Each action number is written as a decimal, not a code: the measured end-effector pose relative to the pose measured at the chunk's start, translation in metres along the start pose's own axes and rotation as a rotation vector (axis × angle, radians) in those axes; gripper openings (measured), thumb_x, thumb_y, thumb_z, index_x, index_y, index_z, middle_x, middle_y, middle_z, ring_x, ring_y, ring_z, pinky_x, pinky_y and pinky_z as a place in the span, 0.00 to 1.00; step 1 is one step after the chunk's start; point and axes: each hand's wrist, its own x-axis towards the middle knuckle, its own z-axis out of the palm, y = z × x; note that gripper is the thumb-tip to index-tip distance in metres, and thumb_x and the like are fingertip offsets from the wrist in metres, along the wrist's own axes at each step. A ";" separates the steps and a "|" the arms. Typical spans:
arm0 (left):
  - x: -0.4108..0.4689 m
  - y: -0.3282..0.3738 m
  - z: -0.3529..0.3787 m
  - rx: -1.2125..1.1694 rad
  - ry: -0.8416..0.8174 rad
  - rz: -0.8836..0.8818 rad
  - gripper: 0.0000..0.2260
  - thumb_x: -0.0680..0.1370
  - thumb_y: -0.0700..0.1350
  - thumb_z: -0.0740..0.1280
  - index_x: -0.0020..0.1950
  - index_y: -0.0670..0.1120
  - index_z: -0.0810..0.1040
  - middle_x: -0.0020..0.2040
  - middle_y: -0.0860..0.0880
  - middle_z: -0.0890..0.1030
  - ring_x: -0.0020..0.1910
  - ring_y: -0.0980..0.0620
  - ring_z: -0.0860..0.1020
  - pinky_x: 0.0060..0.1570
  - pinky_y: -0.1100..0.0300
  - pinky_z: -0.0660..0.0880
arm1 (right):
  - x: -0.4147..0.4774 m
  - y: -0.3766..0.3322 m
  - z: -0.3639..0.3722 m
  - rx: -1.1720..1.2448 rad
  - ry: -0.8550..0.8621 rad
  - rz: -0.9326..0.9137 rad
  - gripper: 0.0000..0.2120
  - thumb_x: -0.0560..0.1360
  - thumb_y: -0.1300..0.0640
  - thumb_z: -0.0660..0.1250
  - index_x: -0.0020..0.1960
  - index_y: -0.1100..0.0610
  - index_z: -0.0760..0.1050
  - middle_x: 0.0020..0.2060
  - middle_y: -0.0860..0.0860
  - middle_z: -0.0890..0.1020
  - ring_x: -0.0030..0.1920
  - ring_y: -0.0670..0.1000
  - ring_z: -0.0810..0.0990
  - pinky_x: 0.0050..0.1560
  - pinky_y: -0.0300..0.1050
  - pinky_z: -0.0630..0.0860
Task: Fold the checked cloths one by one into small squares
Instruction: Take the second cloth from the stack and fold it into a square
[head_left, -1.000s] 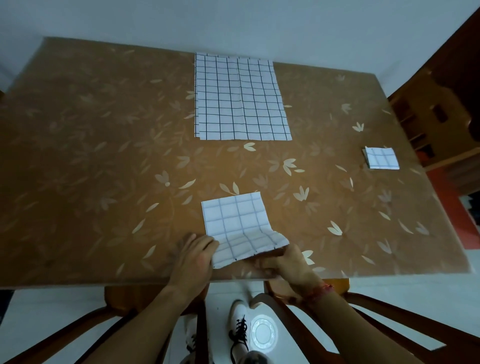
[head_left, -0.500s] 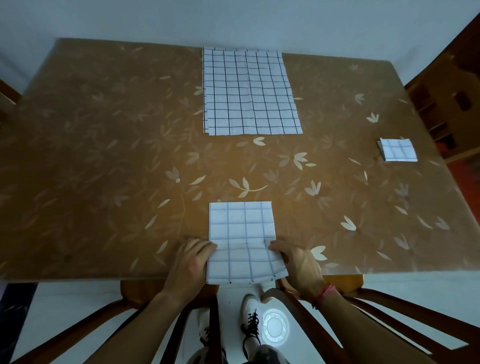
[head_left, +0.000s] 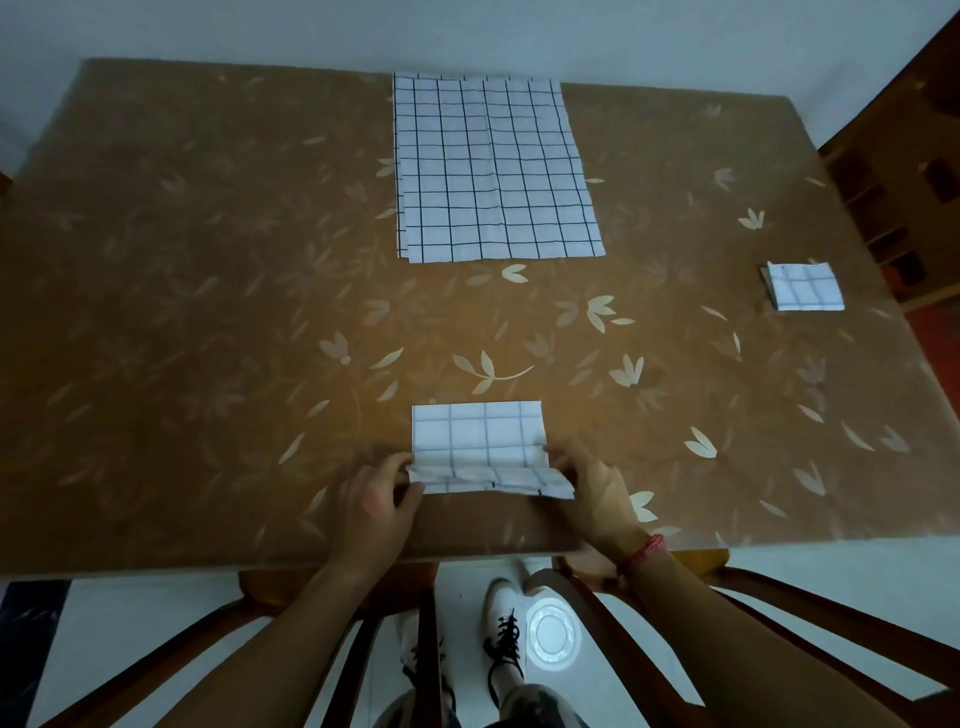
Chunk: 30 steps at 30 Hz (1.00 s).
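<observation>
Left half of table (head_left: 182, 312): flat surface, room to pass. Far centre: stack of flat checked cloths (head_left: 493, 166), low, reaches the far edge. Near right edge: small folded square (head_left: 804, 287), well apart from stack, wide strip of tabletop between. Near centre: half-folded cloth (head_left: 478, 436), left hand (head_left: 376, 499) and right hand (head_left: 597, 488) pinching its near corners. Chair frames (head_left: 779, 613) crowd near edge. Wooden shelf unit (head_left: 893, 182) beside right side.

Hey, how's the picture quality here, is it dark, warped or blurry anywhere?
Head view: dim, bluish light; the wide lens bows the table edges; the near cloth, left hand and right hand look sharp; a round glare spot shines on the floor.
</observation>
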 end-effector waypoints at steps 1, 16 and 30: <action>0.002 0.000 0.002 0.014 0.006 -0.008 0.14 0.76 0.52 0.68 0.61 0.51 0.75 0.46 0.52 0.80 0.48 0.50 0.76 0.52 0.47 0.75 | 0.004 0.002 0.002 -0.068 0.035 -0.023 0.18 0.73 0.53 0.72 0.61 0.52 0.75 0.43 0.47 0.84 0.45 0.53 0.84 0.44 0.42 0.77; 0.006 0.005 0.002 0.242 0.028 0.040 0.13 0.77 0.51 0.64 0.60 0.48 0.75 0.45 0.50 0.80 0.47 0.48 0.76 0.51 0.50 0.69 | 0.017 0.000 0.015 -0.146 0.057 0.039 0.26 0.74 0.47 0.68 0.67 0.45 0.61 0.51 0.50 0.81 0.45 0.56 0.82 0.44 0.56 0.81; 0.039 -0.004 0.001 0.562 -0.143 0.441 0.25 0.82 0.49 0.45 0.75 0.38 0.60 0.76 0.41 0.61 0.76 0.46 0.58 0.72 0.46 0.59 | 0.039 -0.046 0.074 -0.508 0.032 -0.546 0.28 0.81 0.50 0.56 0.76 0.62 0.58 0.77 0.63 0.57 0.77 0.61 0.56 0.75 0.57 0.58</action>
